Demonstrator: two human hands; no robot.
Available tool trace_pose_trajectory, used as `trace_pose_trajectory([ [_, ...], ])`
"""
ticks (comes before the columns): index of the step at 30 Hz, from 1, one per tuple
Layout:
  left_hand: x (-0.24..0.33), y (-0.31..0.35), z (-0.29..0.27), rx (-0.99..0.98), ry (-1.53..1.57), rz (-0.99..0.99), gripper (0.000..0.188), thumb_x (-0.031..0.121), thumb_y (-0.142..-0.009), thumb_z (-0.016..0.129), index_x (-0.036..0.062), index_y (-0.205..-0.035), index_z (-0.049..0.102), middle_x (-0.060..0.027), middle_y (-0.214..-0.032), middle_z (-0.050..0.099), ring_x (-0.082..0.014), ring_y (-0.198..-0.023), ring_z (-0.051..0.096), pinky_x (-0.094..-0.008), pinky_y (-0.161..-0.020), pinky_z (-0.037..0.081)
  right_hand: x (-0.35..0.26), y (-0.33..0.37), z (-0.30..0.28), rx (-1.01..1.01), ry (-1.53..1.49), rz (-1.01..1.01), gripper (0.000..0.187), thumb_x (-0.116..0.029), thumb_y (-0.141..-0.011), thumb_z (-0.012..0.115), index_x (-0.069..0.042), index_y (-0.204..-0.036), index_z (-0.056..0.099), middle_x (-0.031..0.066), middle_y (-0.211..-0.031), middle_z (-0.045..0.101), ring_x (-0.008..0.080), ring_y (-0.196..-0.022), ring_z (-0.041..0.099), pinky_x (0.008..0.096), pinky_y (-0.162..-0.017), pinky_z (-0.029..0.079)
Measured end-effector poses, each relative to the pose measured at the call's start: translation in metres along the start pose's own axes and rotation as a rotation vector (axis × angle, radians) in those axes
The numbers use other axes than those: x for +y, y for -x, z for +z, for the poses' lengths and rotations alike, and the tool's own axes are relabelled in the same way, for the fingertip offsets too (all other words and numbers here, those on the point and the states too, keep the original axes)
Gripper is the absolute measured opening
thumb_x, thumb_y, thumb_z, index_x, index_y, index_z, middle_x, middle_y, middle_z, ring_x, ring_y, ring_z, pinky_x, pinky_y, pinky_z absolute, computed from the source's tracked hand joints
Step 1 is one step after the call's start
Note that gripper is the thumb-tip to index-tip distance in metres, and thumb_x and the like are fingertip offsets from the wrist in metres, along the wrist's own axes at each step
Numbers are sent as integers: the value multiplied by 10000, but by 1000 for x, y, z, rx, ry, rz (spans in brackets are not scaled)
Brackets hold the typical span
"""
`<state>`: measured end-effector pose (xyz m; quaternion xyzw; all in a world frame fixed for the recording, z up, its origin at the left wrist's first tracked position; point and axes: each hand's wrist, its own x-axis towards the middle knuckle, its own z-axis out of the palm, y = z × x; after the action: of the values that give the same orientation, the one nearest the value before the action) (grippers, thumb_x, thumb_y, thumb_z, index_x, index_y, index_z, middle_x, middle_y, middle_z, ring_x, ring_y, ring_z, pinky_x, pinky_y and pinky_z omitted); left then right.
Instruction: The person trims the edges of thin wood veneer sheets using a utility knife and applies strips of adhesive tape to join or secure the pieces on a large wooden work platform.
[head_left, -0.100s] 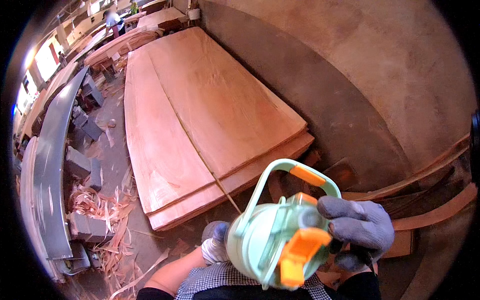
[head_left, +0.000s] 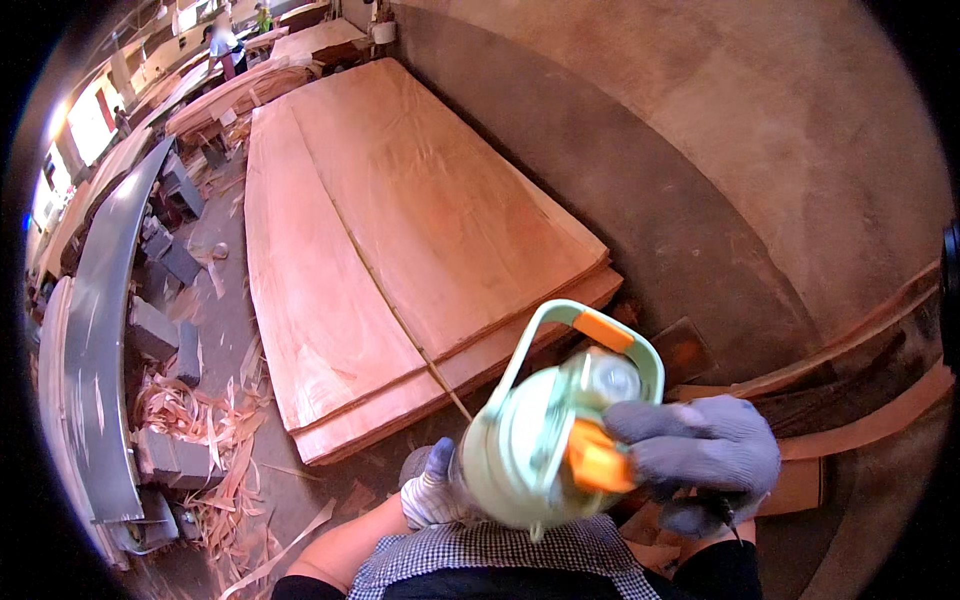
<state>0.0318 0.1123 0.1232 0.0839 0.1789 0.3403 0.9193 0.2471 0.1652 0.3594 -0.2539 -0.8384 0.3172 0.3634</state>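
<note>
Bottle [head_left: 515, 450] — mint-green plastic, loop-handled — above black-and-white checked cloth [head_left: 450, 552]; grey-gloved right hand [head_left: 708, 450] has moved inward to its blurred orange flap [head_left: 594, 460], grip unclear — lid being handled; striped-gloved left hand [head_left: 430, 492] grasps its side.

Mottled brown two-toned wall [head_left: 760, 130], right | grey floor [head_left: 228, 325], strewn pinkish wood strips [head_left: 185, 408] | bright white windows [head_left: 88, 128], left

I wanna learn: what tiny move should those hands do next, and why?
Maybe hold the green bottle firm with the left hand, which is at its side: the right hand is by the orange flap, so a push there could wobble it.
</note>
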Motion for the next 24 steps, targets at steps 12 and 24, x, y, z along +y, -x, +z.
trace_pose_trajectory([
  [12, 0, -18, -5, -89, 183, 61, 947, 700, -626, 515, 167, -1346, 207, -138, -1375, 232, -344, -1243, 252, -529, -994, 239, 11, -11, 1, 30, -97, -47, 240, -159, -743, 564, 14, -898, 624, 166, -988, 609, 198, -713, 634, 243, -591, 487],
  [24, 54, -40, 86, -100, -100, 106, 632, 501, -856, 346, 85, -1324, 255, -140, -1334, 318, -286, -1202, 350, -434, -998, 300, 57, -26, -24, 13, -428, 569, 372, -137, -795, 580, 9, -1129, 505, 51, -858, 611, 79, -707, 557, 193, -655, 436],
])
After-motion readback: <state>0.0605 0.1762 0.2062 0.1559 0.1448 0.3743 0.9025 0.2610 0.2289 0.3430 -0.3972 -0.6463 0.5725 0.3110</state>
